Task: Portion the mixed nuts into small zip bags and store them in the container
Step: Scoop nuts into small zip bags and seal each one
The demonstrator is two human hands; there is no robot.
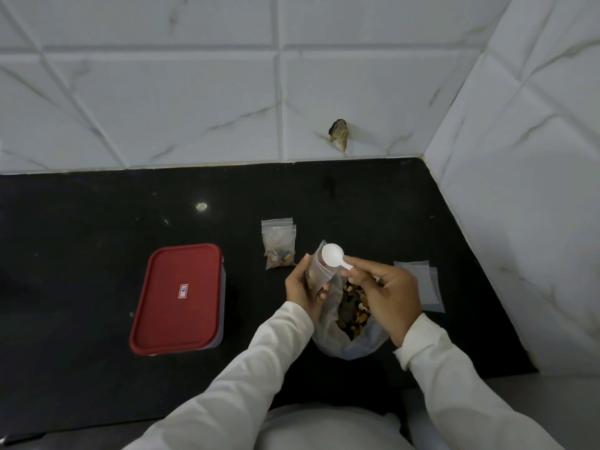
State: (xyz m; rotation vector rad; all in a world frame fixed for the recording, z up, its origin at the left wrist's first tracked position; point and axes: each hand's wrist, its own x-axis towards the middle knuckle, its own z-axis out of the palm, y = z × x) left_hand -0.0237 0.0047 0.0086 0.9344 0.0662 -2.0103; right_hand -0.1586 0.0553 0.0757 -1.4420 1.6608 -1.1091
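My left hand (303, 287) grips a small clear zip bag (319, 269) with some nuts at its bottom, held tilted over the big bag. My right hand (388, 295) pinches the handle of a white plastic scoop (332, 255), whose bowl sits at the small bag's mouth. Beneath both hands stands the large open bag of mixed nuts (352, 315). A filled small zip bag (279, 243) lies on the black counter just behind. The container with its red lid (178, 297) on sits to the left.
Flat empty zip bags (422, 285) lie on the counter (97, 222) to the right of my hands. White marble-look tiled walls close off the back and the right side. A broken spot (339, 134) marks the back wall.
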